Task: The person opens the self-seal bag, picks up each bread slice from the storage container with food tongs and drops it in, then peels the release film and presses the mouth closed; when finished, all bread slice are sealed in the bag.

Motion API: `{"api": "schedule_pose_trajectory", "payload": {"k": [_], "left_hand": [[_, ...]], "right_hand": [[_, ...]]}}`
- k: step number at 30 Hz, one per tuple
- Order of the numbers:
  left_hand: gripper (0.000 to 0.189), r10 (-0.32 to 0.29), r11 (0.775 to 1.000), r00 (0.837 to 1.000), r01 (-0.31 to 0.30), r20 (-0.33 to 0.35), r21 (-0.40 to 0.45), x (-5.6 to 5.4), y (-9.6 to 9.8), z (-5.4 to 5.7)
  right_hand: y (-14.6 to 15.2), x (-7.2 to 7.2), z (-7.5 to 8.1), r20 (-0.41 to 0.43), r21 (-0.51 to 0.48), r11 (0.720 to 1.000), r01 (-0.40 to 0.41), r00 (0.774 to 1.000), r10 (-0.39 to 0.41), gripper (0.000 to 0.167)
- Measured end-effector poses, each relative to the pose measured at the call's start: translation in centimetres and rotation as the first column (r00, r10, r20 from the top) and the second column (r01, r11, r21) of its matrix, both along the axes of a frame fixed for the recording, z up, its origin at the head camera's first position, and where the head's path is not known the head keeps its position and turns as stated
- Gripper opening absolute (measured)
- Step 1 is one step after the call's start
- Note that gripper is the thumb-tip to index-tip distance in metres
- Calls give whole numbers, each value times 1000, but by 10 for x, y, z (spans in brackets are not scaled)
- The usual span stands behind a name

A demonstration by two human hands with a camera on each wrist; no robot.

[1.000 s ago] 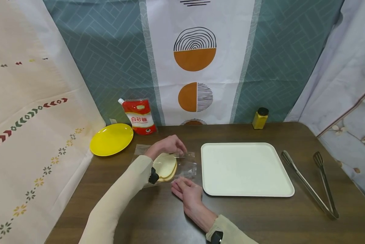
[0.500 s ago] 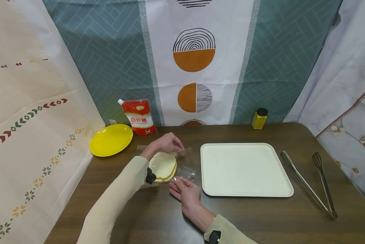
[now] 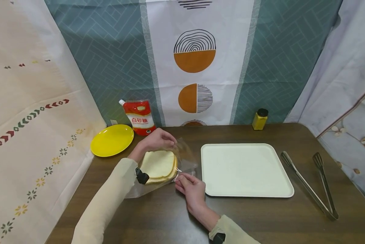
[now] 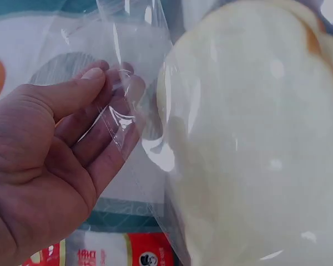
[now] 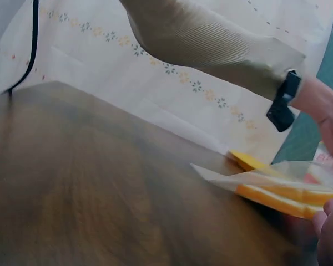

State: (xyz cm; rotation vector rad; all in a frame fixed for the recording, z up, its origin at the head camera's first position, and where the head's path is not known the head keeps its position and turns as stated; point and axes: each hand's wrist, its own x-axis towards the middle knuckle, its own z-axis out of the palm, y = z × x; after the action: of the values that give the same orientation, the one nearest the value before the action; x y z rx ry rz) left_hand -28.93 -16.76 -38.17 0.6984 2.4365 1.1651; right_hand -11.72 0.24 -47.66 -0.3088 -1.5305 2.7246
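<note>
Slices of bread (image 3: 158,164) with brown crusts lie stacked inside a clear plastic bag (image 3: 186,156). At the bag's far edge, my left hand (image 3: 158,139) pinches the film between thumb and fingers. My right hand (image 3: 194,194) pinches the near side of the bag close to its right end. In the left wrist view the bread (image 4: 250,133) fills the right half, beside my left hand (image 4: 44,160) and the glossy film. The right wrist view shows the slices (image 5: 283,200) edge-on, with my right hand (image 5: 332,235) partly cut off.
Right of the bag lies a white tray (image 3: 246,169), then metal tongs (image 3: 310,189). A yellow plate (image 3: 112,140) and a red-and-white pouch (image 3: 141,118) are at the back left. A yellow bottle with a black cap (image 3: 260,119) stands at the back right.
Both hands keep their hold on the bag. My left hand has moved left and back, and the bag and bread have shifted left and look larger, spread wider between the hands.
</note>
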Motion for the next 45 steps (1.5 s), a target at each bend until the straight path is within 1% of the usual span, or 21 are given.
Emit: {"api": "schedule_pose_trajectory", "payload": {"k": [2,6,10,14,18,21,23,26,30,32,35,37,40,42,45], "left_hand": [[17,39,998,999,-41,36,47,4,-6,3],[21,108,987,991,-116,76,114,12,-20,6],[24,166,964,978,-188,128,190,24,-35,10],[26,220,936,966,-248,134,251,41,-49,12],[28,261,902,956,-291,134,319,63,-60,11],[30,290,867,946,-325,148,378,83,-63,9],[32,309,842,938,-348,160,413,98,-62,8],[31,329,800,927,-374,179,470,121,-58,9],[30,346,744,919,-392,191,541,149,-47,10],[30,350,725,919,-388,181,569,161,-39,11],[27,359,700,920,-377,157,607,177,-29,14],[25,367,688,920,-367,135,626,185,-22,18],[22,382,663,919,-348,101,662,195,-14,24],[21,386,650,919,-330,77,685,201,-10,30],[19,384,628,923,-274,16,728,207,-5,39]], "right_hand": [[4,-2,3,-27,31,999,6,1000,-6,23],[13,-4,12,-77,76,997,0,997,6,23],[23,-6,21,-120,131,991,2,993,14,21],[35,-5,31,-153,189,982,25,988,5,19],[48,-2,43,-213,235,971,37,977,14,17],[60,1,50,-266,283,958,45,963,33,15],[69,4,56,-293,328,943,50,955,51,15],[82,9,64,-314,402,913,65,947,72,14],[98,16,75,-334,450,890,78,939,87,15],[106,19,81,-352,460,883,87,931,92,17],[116,24,88,-376,494,862,110,921,98,18],[122,28,95,-385,519,845,126,917,100,18],[130,34,107,-404,537,833,137,908,111,18],[135,38,117,-427,532,835,142,896,120,17],[141,44,132,-482,509,849,143,864,144,15]]}}
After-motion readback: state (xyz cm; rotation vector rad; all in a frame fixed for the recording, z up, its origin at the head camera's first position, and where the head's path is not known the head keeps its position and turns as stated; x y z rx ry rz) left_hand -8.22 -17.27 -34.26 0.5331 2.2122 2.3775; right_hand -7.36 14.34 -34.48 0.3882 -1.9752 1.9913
